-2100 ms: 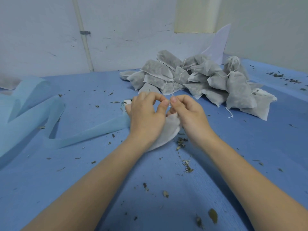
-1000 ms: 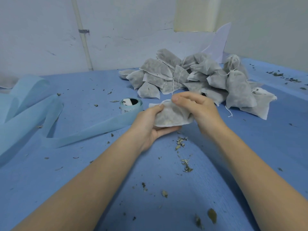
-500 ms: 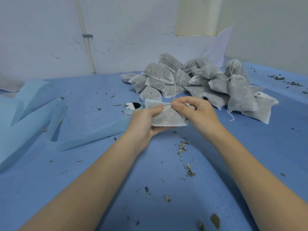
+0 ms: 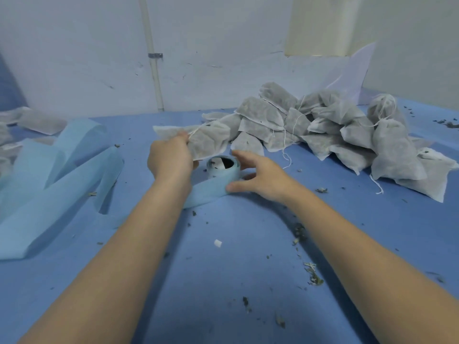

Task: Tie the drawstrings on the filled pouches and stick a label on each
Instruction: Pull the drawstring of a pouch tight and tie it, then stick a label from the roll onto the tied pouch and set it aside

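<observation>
My left hand (image 4: 170,158) grips a filled grey pouch (image 4: 208,140) by its neck and lifts it above the blue table (image 4: 223,256); a white drawstring shows at the neck. My right hand (image 4: 260,178) is spread around the light-blue label roll (image 4: 221,170), thumb against the front of the roll and fingers reaching over its far side. The roll's backing strip (image 4: 62,194) trails off to the left in loose loops. A pile of filled grey pouches (image 4: 335,135) lies at the back right.
Bits of dried herb (image 4: 313,274) and a small white scrap (image 4: 217,243) are scattered on the near part of the table. More pouches (image 4: 37,122) lie at the far left by the wall. A white pipe (image 4: 154,58) runs up the wall.
My right hand let go of the pouch and moved down to the label roll. My left hand carried the pouch up and leftward. The view shifted, bringing the roll nearer the middle.
</observation>
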Available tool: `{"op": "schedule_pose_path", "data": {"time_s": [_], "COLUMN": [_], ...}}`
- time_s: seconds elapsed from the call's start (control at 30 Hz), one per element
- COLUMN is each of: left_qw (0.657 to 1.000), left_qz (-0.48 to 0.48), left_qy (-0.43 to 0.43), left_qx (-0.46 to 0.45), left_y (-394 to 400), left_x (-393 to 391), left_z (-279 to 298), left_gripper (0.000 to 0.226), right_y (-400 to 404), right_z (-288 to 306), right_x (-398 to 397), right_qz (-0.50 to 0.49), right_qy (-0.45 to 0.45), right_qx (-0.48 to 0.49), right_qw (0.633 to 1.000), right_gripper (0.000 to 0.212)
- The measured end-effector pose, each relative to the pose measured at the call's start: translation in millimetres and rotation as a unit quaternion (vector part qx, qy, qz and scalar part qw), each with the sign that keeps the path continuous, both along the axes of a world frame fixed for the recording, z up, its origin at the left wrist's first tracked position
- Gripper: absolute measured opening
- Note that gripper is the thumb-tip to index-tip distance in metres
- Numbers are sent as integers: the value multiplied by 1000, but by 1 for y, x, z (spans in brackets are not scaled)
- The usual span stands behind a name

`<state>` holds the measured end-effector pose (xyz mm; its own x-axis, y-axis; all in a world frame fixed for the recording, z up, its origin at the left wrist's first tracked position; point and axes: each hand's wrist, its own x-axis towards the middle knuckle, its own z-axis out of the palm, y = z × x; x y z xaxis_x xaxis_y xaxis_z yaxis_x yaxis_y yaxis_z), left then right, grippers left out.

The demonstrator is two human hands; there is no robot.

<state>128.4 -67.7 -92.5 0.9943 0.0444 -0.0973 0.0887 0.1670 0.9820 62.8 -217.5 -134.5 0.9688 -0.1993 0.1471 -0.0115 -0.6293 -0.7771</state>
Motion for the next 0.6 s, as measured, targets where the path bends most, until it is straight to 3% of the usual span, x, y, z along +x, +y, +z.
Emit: {"op": "schedule_pose_path", "data": {"time_s": [0.13,0.27,0.37,0.53,0.6], "left_qw": [999,997,991,981,980], "left_qz": [-34,-13,8,-27,-25], "left_qy": [10,-26,-73,-94,-95], "left_qx": [29,74,115,166,171], "left_y": [-4,-6,-8,-14,-14], "left_x": [3,3,0,-5,-3], "left_z": [-2,-1,2,-6,-7], "left_gripper": [22,26,29,32,30], "right_y": [7,15,23,33,28], "right_z": [-2,-5,-10,-13,-12], "right_x": [14,27,34,26,18], "right_qz": [-24,-21,-55,-66,-45], "right_qy": [-34,-56,-41,-74,-40], "right_qx": [4,-43,-56,36,35], "right_qw": [999,997,996,994,998], "right_gripper": [82,52,62,71,76]}}
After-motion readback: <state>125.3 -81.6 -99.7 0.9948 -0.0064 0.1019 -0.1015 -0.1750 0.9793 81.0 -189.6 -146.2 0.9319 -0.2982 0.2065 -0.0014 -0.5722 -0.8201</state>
